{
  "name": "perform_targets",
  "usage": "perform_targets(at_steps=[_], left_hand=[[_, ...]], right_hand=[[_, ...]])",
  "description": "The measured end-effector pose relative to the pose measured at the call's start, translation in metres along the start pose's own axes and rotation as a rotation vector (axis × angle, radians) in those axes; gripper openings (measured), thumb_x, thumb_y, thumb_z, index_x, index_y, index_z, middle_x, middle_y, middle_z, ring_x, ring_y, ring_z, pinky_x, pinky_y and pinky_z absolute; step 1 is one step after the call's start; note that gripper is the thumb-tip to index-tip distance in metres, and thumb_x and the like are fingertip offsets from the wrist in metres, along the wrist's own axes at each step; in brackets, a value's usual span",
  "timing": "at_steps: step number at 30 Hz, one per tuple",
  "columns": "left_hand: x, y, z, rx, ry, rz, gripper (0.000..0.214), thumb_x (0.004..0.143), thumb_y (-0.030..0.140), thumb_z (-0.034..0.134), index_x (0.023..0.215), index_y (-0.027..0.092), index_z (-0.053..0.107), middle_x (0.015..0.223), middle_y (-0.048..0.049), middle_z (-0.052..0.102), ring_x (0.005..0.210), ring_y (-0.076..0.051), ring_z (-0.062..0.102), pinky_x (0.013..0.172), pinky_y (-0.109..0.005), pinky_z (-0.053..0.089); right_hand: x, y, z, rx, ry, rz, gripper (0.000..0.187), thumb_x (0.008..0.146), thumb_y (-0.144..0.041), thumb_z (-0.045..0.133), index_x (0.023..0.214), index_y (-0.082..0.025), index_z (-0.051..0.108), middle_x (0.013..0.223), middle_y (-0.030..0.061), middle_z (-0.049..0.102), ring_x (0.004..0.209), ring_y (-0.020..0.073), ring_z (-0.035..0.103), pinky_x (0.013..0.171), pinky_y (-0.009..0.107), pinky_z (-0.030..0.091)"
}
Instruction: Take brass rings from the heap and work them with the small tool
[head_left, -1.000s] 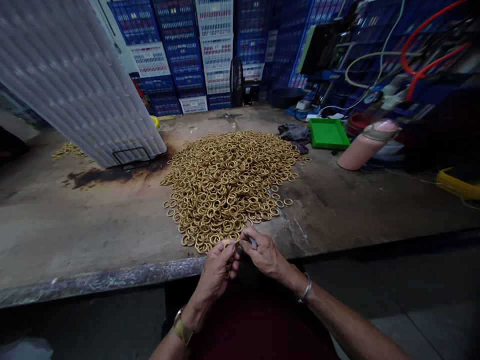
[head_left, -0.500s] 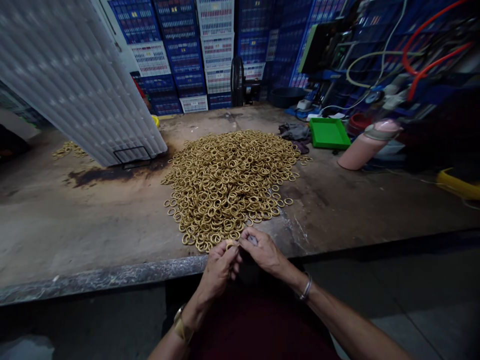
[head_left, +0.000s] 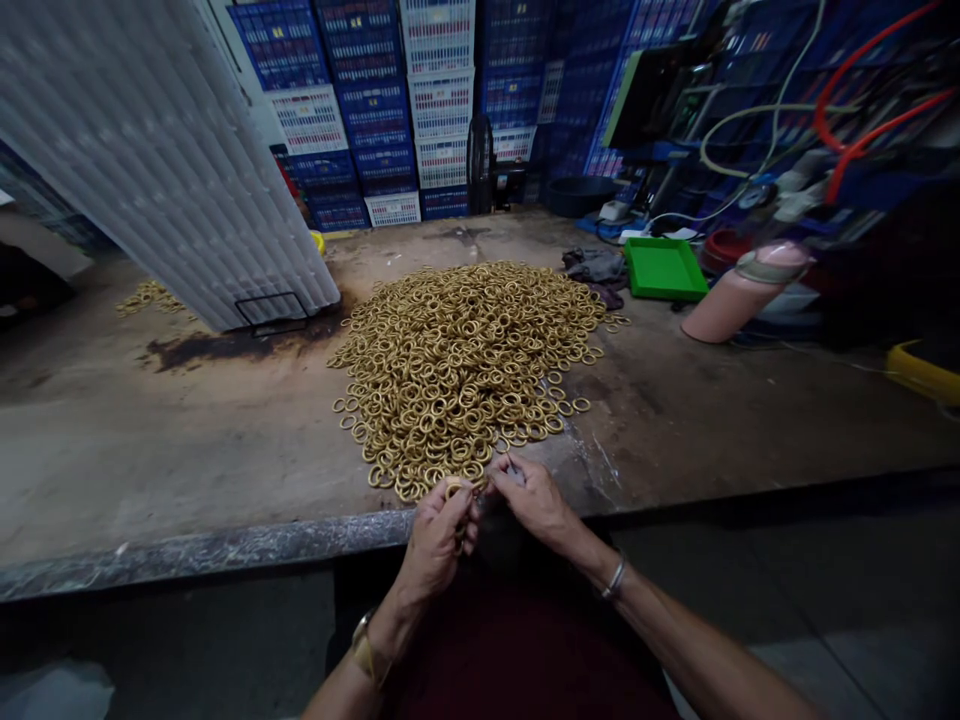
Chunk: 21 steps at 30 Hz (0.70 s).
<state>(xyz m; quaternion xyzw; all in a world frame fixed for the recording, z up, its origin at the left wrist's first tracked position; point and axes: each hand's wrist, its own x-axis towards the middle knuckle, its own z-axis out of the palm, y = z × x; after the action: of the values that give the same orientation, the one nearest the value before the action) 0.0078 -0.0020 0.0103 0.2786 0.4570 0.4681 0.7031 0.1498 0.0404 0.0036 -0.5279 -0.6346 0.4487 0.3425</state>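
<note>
A broad heap of brass-coloured metal rings [head_left: 465, 360] lies on the worktable [head_left: 225, 440]. At the table's front edge my left hand [head_left: 442, 525] pinches one brass ring [head_left: 454, 486] between thumb and fingers; another ring seems to sit lower in the curled fingers. Close beside it, my right hand [head_left: 529, 500] is closed around a small grey piece [head_left: 514, 474] whose kind I cannot make out. Its fingertips come near the ring held on the left. Both hands are just in front of the heap's nearest rings.
Tall stacked white corrugated trays [head_left: 195, 170] lean at the left in a black wire stand [head_left: 271, 314]. On the right are a green tray [head_left: 664, 268], a pink bottle [head_left: 739, 295] and a dark cloth [head_left: 595, 266]. Blue and white crates [head_left: 379, 140] rise behind a black fan [head_left: 480, 165].
The whole view has shifted slightly, so the surroundings sit a little further right. My right hand's fingers have drawn slightly away from the left hand's; the left still grips its ring.
</note>
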Motion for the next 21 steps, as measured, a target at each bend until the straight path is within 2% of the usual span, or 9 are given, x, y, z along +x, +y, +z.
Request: perform_targets(at_steps=[4, 6, 11, 21], left_hand=[[0.0006, -0.0005, 0.0006, 0.008, 0.02, 0.004, 0.031, 0.073, 0.045, 0.059, 0.08, 0.018, 0.047, 0.059, 0.0055, 0.048, 0.044, -0.004, 0.042, 0.04, -0.014, 0.027], [0.0012, -0.0013, 0.0009, 0.029, 0.029, 0.016, 0.032, 0.073, 0.047, 0.059, 0.078, 0.018, 0.047, 0.059, 0.0053, 0.048, 0.044, -0.004, 0.041, 0.04, -0.014, 0.027], [0.0016, -0.0024, 0.0004, 0.072, 0.036, 0.041, 0.032, 0.074, 0.048, 0.058, 0.08, 0.018, 0.048, 0.059, 0.0052, 0.048, 0.045, -0.005, 0.042, 0.04, -0.015, 0.029], [0.0007, -0.0027, -0.0011, 0.158, 0.021, 0.059, 0.034, 0.073, 0.051, 0.056, 0.081, 0.019, 0.048, 0.06, 0.0047, 0.048, 0.045, -0.006, 0.043, 0.04, -0.015, 0.031]], right_hand=[[-0.0047, 0.0067, 0.0013, -0.222, -0.053, -0.182, 0.016, 0.08, -0.026, 0.045, 0.073, -0.018, 0.056, 0.058, -0.002, 0.052, 0.053, 0.0093, 0.044, 0.053, 0.02, 0.033], [-0.0072, 0.008, 0.0027, -0.291, -0.098, -0.227, 0.014, 0.081, -0.022, 0.044, 0.078, -0.018, 0.057, 0.059, -0.0016, 0.053, 0.054, 0.0097, 0.046, 0.054, 0.02, 0.033], [-0.01, 0.0075, 0.0052, -0.373, -0.16, -0.255, 0.016, 0.08, -0.018, 0.043, 0.085, -0.02, 0.058, 0.064, 0.0004, 0.059, 0.056, 0.0117, 0.051, 0.055, 0.021, 0.032], [-0.0103, 0.0065, 0.0058, -0.434, -0.171, -0.255, 0.013, 0.076, -0.014, 0.042, 0.076, -0.019, 0.053, 0.059, -0.0008, 0.056, 0.053, 0.0113, 0.048, 0.052, 0.021, 0.028]])
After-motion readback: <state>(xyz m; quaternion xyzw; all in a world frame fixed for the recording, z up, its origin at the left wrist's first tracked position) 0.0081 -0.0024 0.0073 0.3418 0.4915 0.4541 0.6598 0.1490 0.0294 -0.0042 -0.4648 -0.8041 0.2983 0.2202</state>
